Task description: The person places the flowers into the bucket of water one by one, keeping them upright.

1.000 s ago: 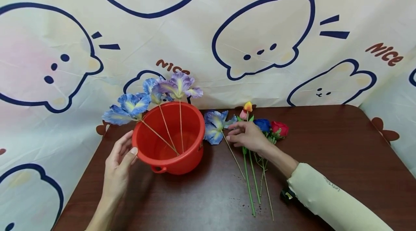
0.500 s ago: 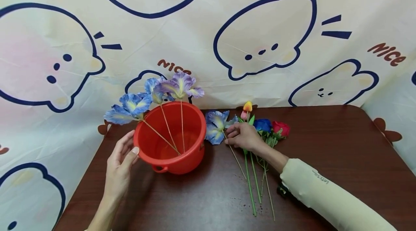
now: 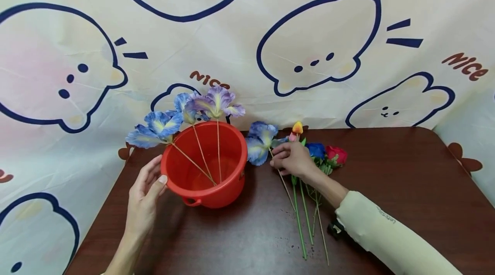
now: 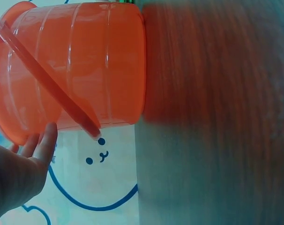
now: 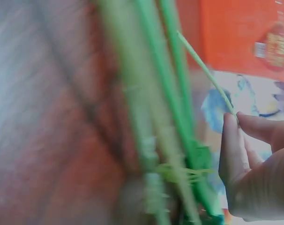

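A red bucket (image 3: 228, 189) stands on the table, with three artificial irises leaning inside it: a blue one (image 3: 148, 131), a second blue one (image 3: 184, 105) and a purple one (image 3: 217, 102). At its left side, my left hand (image 3: 143, 204) touches the rim with thumb and fairly straight fingers. In the left wrist view those fingertips (image 4: 49, 136) meet the bucket's outside by the rim. Right of the bucket, my right hand (image 3: 295, 161) pinches the stem of another blue iris (image 3: 258, 144) just under its bloom. The right wrist view shows that stem (image 5: 205, 70) between thumb and fingers.
Beside and beneath my right hand lie a blue rose (image 3: 316, 150), a red rose (image 3: 336, 155) and a yellow-orange tulip (image 3: 297, 127), their long stems reaching toward me. A small black object (image 3: 335, 228) sits by the right sleeve. Behind the table (image 3: 398, 180) hangs a printed cloth (image 3: 232, 43).
My right hand has closed its fingers on the blue iris's stem, and that bloom has risen slightly. The left hand and the bucket stay together; the view has shifted a little.
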The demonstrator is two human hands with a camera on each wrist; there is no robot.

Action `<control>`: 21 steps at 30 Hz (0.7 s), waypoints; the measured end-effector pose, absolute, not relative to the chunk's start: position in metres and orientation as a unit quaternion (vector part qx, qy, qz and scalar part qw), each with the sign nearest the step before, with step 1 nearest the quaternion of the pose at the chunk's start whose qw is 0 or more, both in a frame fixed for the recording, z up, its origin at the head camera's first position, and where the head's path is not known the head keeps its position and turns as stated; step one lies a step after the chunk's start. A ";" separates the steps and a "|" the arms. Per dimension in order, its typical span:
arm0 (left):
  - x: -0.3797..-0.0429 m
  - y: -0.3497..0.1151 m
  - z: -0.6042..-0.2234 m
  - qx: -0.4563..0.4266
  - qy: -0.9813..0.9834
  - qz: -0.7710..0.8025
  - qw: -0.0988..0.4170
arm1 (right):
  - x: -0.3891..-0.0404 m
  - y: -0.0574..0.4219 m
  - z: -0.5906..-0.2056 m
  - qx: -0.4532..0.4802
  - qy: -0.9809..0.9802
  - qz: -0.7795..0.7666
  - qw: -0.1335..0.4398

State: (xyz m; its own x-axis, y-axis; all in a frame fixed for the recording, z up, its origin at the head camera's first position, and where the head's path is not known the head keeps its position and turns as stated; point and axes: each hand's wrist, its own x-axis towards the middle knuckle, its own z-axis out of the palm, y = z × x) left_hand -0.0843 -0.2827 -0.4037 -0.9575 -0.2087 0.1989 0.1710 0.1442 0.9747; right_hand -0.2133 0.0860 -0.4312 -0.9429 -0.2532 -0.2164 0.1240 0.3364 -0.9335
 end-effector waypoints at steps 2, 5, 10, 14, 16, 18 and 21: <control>-0.085 -0.282 -0.404 0.010 -0.742 -0.654 0.146 | -0.212 0.089 -0.421 -0.034 0.786 -0.598 0.155; -0.085 -0.282 -0.404 0.010 -0.739 -0.657 0.147 | -0.210 0.093 -0.405 -0.031 0.765 -0.630 0.134; -0.084 -0.282 -0.403 0.009 -0.737 -0.660 0.148 | -0.205 0.097 -0.378 -0.031 0.732 -0.674 0.094; -0.084 -0.282 -0.403 0.007 -0.738 -0.659 0.148 | -0.201 0.097 -0.359 -0.040 0.711 -0.699 0.066; -0.084 -0.282 -0.404 0.007 -0.738 -0.659 0.147 | -0.200 0.096 -0.350 -0.049 0.701 -0.710 0.050; -0.084 -0.282 -0.404 0.007 -0.739 -0.657 0.146 | -0.200 0.094 -0.342 -0.059 0.691 -0.719 0.037; -0.084 -0.281 -0.404 0.008 -0.743 -0.652 0.148 | -0.200 0.091 -0.332 -0.061 0.684 -0.727 0.027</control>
